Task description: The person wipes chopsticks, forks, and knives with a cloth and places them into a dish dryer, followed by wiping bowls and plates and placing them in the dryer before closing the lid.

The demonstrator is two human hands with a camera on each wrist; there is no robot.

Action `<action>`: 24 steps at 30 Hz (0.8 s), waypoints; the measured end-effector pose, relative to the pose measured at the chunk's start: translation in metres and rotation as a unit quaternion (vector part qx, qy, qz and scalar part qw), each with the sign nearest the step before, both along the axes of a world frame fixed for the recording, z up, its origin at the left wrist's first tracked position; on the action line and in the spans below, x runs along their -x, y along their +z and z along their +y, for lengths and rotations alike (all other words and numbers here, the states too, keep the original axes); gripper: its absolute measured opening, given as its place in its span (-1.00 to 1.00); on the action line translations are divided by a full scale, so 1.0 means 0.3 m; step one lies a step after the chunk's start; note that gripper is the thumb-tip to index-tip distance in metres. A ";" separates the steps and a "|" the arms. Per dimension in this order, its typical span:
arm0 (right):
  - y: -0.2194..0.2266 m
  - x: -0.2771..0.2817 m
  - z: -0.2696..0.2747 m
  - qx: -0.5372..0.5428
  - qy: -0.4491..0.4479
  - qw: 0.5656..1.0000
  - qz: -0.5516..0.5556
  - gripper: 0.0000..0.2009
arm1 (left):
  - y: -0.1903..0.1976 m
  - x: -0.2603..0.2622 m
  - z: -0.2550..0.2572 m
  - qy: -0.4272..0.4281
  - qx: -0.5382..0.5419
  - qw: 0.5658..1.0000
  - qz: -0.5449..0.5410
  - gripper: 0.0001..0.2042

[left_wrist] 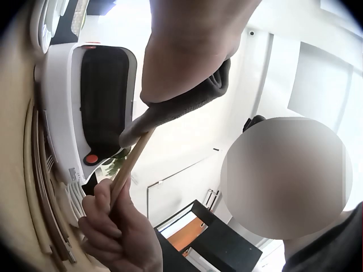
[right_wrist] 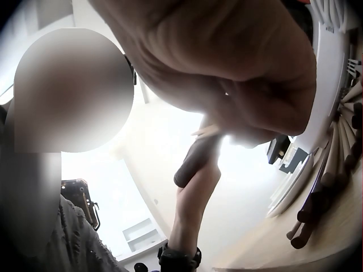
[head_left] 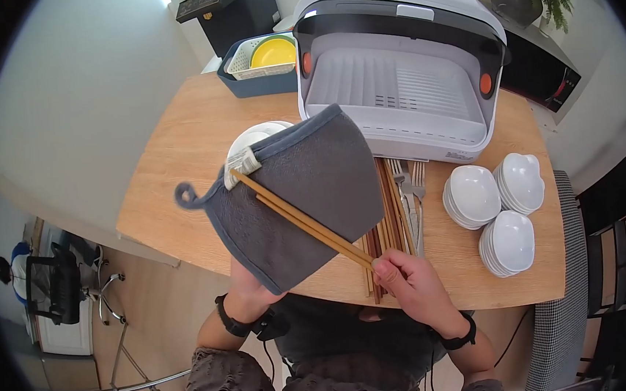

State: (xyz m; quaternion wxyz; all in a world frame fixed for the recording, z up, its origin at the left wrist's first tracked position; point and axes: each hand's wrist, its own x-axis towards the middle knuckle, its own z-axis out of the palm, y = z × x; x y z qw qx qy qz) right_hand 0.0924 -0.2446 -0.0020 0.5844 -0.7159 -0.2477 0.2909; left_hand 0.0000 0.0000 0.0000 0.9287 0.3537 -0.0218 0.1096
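Observation:
A grey cloth (head_left: 302, 196) with a hanging loop and a white tag is spread flat over my left hand (head_left: 250, 280), which supports it from beneath. The cloth hides the left fingers. My right hand (head_left: 414, 284) grips a pair of light wooden chopsticks (head_left: 308, 224) at one end, thumb on top. They lie slantwise across the cloth, and their far tips reach the tag. Below the cloth's right edge, several loose chopsticks (head_left: 380, 277) rest on the table beside metal forks (head_left: 418, 180). White plates (head_left: 253, 135) are partly covered by the cloth in the head view.
A white dish cabinet (head_left: 403, 126) stands raised-lidded at the table's back. Left of it is a blue bin (head_left: 257, 87) with a basket and yellow bowl (head_left: 272, 52). Stacked white bowls (head_left: 475, 194) stand on the right, near the edge of the wooden table (head_left: 169, 185).

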 end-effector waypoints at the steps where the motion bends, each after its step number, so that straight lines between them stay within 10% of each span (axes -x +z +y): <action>1: -0.012 0.001 0.003 -0.005 -0.002 1.000 0.005 -0.65 | 0.004 0.000 -0.004 0.017 -0.048 0.999 -0.013 -0.46; 15: -0.093 0.064 0.018 -0.055 -0.050 0.997 0.022 -0.77 | 0.109 -0.110 0.010 0.196 -0.152 0.969 -0.017 -0.73; 24: -0.091 0.095 0.006 -0.087 -0.072 0.993 -0.024 -0.78 | 0.017 -0.079 -0.094 0.135 -0.169 0.976 0.001 -0.71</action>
